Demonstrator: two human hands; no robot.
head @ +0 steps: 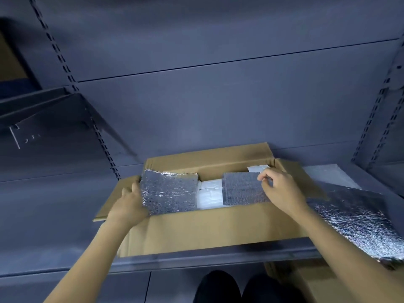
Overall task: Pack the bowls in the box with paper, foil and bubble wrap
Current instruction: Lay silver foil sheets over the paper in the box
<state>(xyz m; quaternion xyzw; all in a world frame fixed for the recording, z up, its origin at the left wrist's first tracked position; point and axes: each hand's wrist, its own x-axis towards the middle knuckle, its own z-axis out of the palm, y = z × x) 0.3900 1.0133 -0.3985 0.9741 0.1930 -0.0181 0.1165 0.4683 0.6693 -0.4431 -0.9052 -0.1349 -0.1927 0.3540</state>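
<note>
In the open box (207, 228) on the shelf (218, 256), the left hand (131, 202) closes its grip on 1 foil sheet (168, 193) at the box's left end, the right hand (279, 189) pinches a 2nd foil sheet (242, 189) at its right end, and white wrap (209, 193) lies between them.
</note>
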